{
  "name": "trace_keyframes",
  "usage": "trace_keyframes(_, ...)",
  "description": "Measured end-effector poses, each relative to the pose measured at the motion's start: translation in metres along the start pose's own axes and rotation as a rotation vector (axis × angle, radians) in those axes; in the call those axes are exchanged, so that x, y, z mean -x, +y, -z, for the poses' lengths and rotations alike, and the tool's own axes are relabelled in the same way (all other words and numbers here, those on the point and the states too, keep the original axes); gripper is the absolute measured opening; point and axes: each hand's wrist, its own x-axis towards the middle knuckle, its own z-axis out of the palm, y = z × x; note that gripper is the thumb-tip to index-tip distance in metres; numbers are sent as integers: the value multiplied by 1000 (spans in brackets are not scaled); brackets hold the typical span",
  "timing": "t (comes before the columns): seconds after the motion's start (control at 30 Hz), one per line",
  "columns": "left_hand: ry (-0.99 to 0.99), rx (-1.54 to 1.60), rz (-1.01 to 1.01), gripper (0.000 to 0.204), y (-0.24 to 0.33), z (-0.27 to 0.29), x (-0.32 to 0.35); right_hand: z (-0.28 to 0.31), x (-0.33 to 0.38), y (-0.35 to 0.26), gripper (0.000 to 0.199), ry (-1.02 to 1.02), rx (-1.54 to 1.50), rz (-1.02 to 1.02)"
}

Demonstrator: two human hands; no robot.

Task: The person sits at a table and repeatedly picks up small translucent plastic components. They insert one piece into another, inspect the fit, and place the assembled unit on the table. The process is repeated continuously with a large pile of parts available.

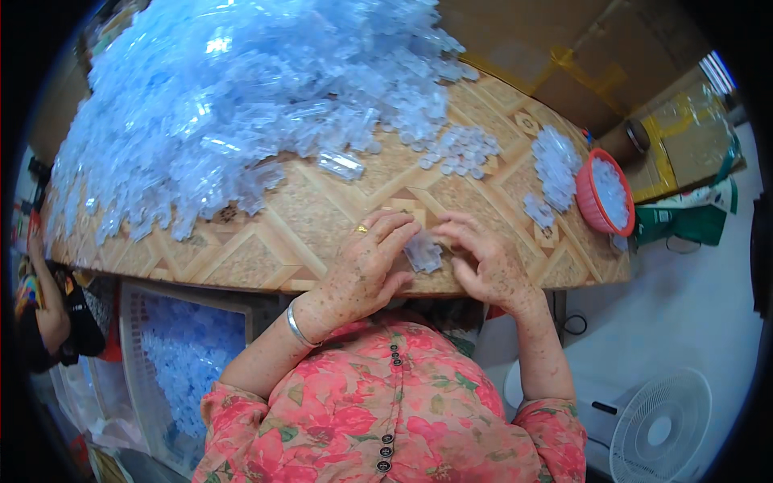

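i see both hands down at the near edge of the table (pixel 322 217), which has a tan diamond-pattern top. my left hand (pixel 366 270) lies palm down with the fingers curled inward, a ring on one finger and a silver bangle (pixel 299 326) at the wrist; its fingertips touch a small cluster of clear plastic pieces (pixel 423 252). my right hand (pixel 483 262) comes in from the other side, fingers bent and close together, also touching that cluster — the pieces sit pinched between the two sets of fingertips, resting on the table just at its edge. i cannot tell whether either hand has actually lifted a piece.

beyond the hands, a huge heap of clear bluish plastic parts (pixel 241 105) covers the far left of the table. smaller scatterings of parts (pixel 463 149) lie to the right, near a red basket (pixel 592 201) filled with more of them. below the table on the left stands a white crate (pixel 137 362) holding more parts — and a white fan (pixel 660 427) sits on the floor at lower right.
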Motion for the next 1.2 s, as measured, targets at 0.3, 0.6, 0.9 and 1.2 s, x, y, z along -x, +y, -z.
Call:
trace_keyframes(0.3,32,-43,38,71,5,-15,-8,48,40,87,35,588,685,-394)
trace_keyframes(0.6,-1,-169,164,69,7,-15,-7,27,43,84,20,520,448,-299)
trace_keyframes(0.9,86,-150,13,62,2,-22,-10,-6,37,32,28,530,223,-150)
trace_keyframes(1.2,117,-166,-7,63,6,-28,-7,-22,53,21,32,551,158,-49)
